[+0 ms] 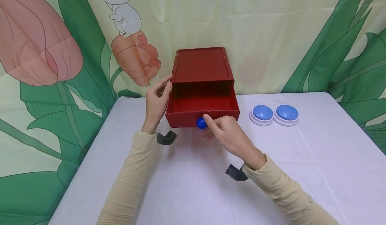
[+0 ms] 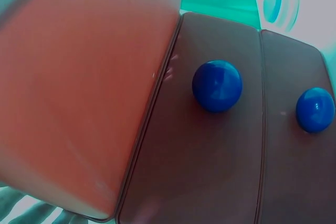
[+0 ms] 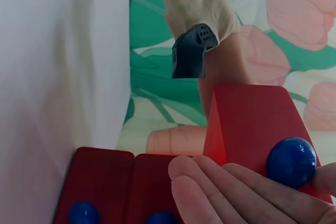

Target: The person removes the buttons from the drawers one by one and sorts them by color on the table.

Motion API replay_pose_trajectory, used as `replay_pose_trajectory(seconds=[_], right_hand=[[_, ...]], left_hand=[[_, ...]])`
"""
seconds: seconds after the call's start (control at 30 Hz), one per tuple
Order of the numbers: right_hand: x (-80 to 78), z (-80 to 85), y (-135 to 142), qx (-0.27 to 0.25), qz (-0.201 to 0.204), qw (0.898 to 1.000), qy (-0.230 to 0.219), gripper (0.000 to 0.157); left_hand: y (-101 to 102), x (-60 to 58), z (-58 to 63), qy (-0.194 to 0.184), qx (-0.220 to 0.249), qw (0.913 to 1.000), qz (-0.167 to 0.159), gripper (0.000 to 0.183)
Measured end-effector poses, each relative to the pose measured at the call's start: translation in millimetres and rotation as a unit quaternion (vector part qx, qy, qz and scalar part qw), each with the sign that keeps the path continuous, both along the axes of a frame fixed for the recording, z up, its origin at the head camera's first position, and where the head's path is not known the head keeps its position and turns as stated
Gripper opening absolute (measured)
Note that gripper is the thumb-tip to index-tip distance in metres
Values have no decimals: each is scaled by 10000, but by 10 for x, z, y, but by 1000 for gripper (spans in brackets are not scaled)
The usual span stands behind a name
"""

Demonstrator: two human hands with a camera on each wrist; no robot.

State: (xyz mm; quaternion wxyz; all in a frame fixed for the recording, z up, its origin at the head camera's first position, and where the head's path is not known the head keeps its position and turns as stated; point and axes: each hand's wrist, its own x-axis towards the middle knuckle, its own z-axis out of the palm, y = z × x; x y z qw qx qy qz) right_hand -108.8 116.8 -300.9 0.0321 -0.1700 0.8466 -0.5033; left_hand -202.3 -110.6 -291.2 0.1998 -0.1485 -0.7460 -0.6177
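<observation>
A red drawer cabinet (image 1: 200, 64) stands at the back middle of the table. Its top drawer (image 1: 181, 119) is pulled out toward me, and the red inside shows. My right hand (image 1: 230, 134) pinches this drawer's round blue knob (image 3: 290, 162) between thumb and fingers. On the cabinet's left side rests my left hand (image 1: 156, 101), its fingers extended along the edge. Below the pulled-out drawer, the left wrist view has two closed drawer fronts, each with a blue knob (image 2: 217, 86). The right wrist view also has these lower fronts (image 3: 100, 177), partly behind my fingers.
Two blue push buttons (image 1: 262, 113) on white bases sit side by side, right of the cabinet. A white cloth (image 1: 193, 191) covers the table. Behind hangs a curtain (image 1: 265, 44) printed with plants and a rabbit. Dark wrist-camera mounts (image 1: 167, 138) project beside both wrists.
</observation>
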Motion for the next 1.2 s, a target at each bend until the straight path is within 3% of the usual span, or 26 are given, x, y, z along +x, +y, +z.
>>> replay_pose_trajectory(seconds=[0.07,0.2,1.2], right_hand=[[-18,8,-1,-5,-11,10000,18,49],[-59,24,-8,-37,-50,10000,20,50],[-370,56,-34,-350,-164,9992,36,55]], left_hand=[[-28,-75,-76,19,11,10000,3,38],[-49,-117,-123,58,-7,10000,35,37],[-44,-108,-94,-28,-91,9999,90,36]])
